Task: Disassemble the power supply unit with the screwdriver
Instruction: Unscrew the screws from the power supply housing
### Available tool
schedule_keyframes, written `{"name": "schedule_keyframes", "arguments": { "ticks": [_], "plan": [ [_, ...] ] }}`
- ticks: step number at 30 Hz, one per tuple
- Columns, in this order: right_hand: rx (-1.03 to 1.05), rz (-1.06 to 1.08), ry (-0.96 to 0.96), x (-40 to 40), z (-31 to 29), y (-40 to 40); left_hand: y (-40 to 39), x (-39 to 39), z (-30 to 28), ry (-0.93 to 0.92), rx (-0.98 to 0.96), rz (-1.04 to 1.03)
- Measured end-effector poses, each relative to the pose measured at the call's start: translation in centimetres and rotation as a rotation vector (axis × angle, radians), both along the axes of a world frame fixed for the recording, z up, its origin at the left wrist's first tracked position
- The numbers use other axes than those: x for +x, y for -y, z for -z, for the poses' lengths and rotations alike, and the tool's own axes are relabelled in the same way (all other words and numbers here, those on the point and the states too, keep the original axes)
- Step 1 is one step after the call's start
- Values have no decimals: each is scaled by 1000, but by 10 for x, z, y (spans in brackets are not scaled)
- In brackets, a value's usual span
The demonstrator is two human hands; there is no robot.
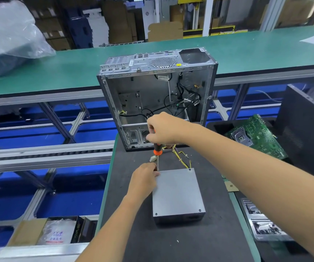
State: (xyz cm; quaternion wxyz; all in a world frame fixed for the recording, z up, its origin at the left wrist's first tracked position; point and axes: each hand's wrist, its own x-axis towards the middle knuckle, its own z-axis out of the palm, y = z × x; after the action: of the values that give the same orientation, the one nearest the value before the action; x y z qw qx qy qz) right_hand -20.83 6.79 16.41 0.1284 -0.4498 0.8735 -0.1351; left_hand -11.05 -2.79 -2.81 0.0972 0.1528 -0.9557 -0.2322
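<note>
Power supply unit [178, 193] lies flat on the dark mat [199, 242] near the front of the bench, grey lid up, its yellow and black cable bundle [182, 157] trailing from the far edge toward the open computer case [158, 99] standing behind it. At far left, a cardboard box [44, 232] under the bench holds bagged parts; the bag bears blue and red print too small to read, and a dark carton beside it shows pale lettering that cannot be made out with confidence. The left hand [144, 179] rests at the unit's far left corner, fingers curled against the edge and apparently pinching at the screwdriver [157, 150] shaft near its tip. The right hand [163, 129] grips the orange and black handle from above, the tool upright over that corner. Screws remain visible at the far right corner and both near corners, so the work is judged to be early. Risks: the tip could cam out and strike the left fingers placed close beside it; a freed screw could roll off the mat; downward pressure could make the unit slide. A green motherboard [256, 137] lies in the tray at right. A yellow sticker on the case is illegible.
</note>
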Motion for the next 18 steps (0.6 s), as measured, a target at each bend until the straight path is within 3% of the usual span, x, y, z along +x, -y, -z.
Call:
{"name": "schedule_keyframes", "arguments": {
  "ticks": [5,9,11,18],
  "plan": [
    [-132,98,103,-10,-3,-11,17,3,-9,-148,399,-148],
    [-235,179,197,-16,2,-18,42,8,-15,-147,699,-165],
    [-273,199,197,-17,3,-20,51,13,-11,-89,670,-171],
    [-315,221,188,-15,9,-31,66,27,28,274,176,-141]
  ]
}}
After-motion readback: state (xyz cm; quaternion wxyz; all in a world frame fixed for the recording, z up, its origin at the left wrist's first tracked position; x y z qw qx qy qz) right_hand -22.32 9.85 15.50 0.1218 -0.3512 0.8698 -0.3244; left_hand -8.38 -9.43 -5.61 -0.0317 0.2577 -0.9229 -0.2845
